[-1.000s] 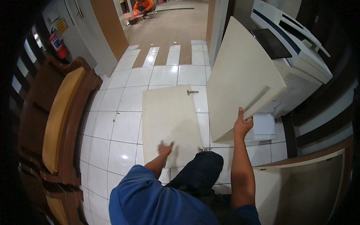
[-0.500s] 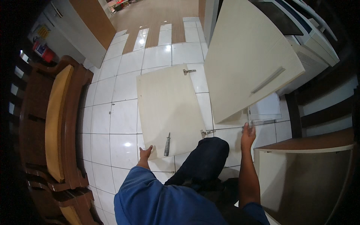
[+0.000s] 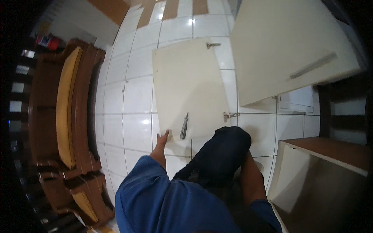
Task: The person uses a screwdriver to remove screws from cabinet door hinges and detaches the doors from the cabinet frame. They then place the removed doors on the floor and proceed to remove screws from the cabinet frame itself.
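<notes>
A cream cabinet door lies flat on the tiles before me, with a metal hinge at its near right edge and another hinge at the far right. My left hand grips its near left corner, thumb over the top face. On the panel, just right of that hand, rests a screwdriver with a grey handle. Of my right arm only the forearm shows. It reaches down beside my bent knee, which hides the hand.
A larger cream panel with a bar handle leans at the far right, a white flat piece under it. An open cabinet box stands near right. Along the left runs a wooden bench with a yellow cushion.
My right hand has drawn back from near the leaning panel to behind my knee. The left hand keeps to the door's corner. The whole view has shifted, and the floor things appear higher.
</notes>
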The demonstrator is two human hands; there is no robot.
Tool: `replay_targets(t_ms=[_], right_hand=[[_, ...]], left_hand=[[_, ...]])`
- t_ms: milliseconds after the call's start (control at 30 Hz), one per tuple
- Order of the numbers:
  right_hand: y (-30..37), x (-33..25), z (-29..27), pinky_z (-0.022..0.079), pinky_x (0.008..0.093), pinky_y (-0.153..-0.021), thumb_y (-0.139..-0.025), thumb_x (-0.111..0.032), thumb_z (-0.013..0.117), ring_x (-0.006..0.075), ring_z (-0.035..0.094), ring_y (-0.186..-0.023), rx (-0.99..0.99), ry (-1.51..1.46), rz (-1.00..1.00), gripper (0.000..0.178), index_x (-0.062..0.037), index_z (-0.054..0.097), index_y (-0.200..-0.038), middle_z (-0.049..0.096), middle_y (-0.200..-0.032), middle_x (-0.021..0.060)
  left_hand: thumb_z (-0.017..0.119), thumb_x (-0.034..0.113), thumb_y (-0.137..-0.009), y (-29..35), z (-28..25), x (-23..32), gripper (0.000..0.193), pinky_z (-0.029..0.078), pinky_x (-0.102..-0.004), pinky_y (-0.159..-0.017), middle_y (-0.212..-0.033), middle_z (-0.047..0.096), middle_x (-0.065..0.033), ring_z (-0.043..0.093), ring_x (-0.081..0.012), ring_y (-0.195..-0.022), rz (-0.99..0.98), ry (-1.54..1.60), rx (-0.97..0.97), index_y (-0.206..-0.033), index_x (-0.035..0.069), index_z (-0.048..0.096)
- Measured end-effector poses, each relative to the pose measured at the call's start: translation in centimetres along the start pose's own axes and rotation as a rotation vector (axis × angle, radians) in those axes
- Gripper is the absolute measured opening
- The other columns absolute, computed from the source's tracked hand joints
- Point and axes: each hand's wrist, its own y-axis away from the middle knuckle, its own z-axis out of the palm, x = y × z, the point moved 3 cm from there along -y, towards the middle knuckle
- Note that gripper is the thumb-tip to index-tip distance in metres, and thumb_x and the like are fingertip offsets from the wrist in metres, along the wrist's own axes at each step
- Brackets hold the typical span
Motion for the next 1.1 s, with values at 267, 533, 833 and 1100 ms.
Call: replay_targets(t_ms=[267, 533, 833, 1100], right_hand=[[1.0, 0.7, 0.0, 0.046, 0.0411, -0.094, -0.090, -0.035, 0.056, 0.0361, 0.059, -0.107, -0.034, 0.143, 0.073, 0.045, -0.0033, 0.059, -0.121, 0.062, -0.116, 0.0185], [0.8, -0.2, 0.5, 0.046, 0.0416, -0.094, -0.090, -0.035, 0.056, 0.0361, 0.059, -0.107, -0.044, 0.195, 0.055, 0.043, -0.0041, 0.060, -0.120, 0.062, -0.116, 0.0180], [1.1, 0.1, 1.0, 0.046, 0.0421, -0.094, -0.090, -0.034, 0.056, 0.0360, 0.059, -0.107, 0.021, 0.186, 0.017, 0.042, -0.0051, 0.060, -0.119, 0.061, -0.115, 0.0175], [0.1, -2.1, 1.9, 0.046, 0.0426, -0.094, -0.090, -0.034, 0.056, 0.0360, 0.059, -0.107, 0.028, 0.155, -0.111, 0.040, -0.0059, 0.061, -0.119, 0.061, -0.114, 0.0171]], left_hand=[[0.072, 0.070, -0.063, 8.4, 0.9, 7.4, 0.118, 0.040, -0.0434, -0.102, -0.133, 0.044, -0.0330, 0.047, -0.0400, -0.124, -0.136, -0.312, 0.275, -0.143, -0.005, 0.029], [0.077, 0.053, -0.067, 11.7, 9.2, 13.7, 0.078, 0.049, -0.0450, -0.084, -0.102, 0.063, -0.0219, 0.062, -0.0362, -0.095, 0.425, -0.585, -0.038, -0.117, -0.003, 0.055], [0.074, 0.023, -0.078, 15.9, 16.4, 16.1, 0.049, 0.053, -0.0372, -0.077, -0.095, 0.067, -0.0175, 0.067, -0.0301, -0.084, 0.748, -0.323, -0.644, -0.116, 0.001, 0.053], [0.062, 0.017, -0.090, 17.6, 20.5, 14.6, 0.036, 0.045, -0.0361, -0.095, -0.117, 0.057, -0.0093, 0.054, -0.0194, -0.107, 0.785, -0.154, -1.090, -0.122, 0.002, 0.054]])
